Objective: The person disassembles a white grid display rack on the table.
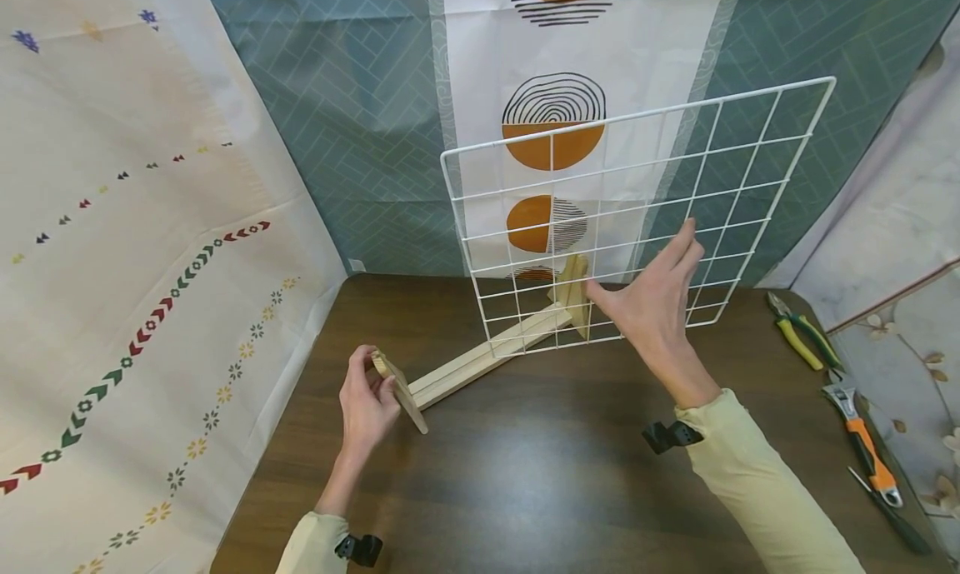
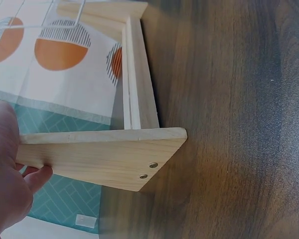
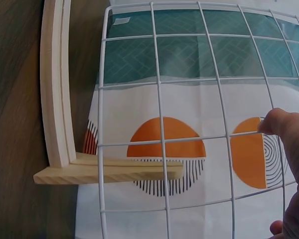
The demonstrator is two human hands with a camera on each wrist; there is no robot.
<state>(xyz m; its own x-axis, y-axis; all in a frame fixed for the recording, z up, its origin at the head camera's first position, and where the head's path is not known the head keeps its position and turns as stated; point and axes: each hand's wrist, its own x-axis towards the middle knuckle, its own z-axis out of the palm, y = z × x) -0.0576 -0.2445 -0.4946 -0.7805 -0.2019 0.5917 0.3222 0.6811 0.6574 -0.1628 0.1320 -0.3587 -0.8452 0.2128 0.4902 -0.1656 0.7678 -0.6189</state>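
Looks like a makeshift tabletop workshop; cannot tell whether in a home or elsewhere. Screened at back by a teal-and-white patterned cloth point(image 1: 360, 141), at left by a cream cloth point(image 1: 150, 182) with motifs, at right by a pale floral sheet point(image 1: 911, 349). Furnished with a dark wood-grain table point(image 1: 517, 491). Equipped along its right side with pliers point(image 1: 798, 345), adjustable wrench point(image 1: 866, 449), screwdriver-like tool point(image 1: 896, 520).

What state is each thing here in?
Grid: tilted, held.
Wooden frame: joined, one end held.
Left hand: pinching wooden frame's end.
Right hand: holding grid.
Pliers: handles spread.
Wrench: lying down.
Screwdriver: lying down.
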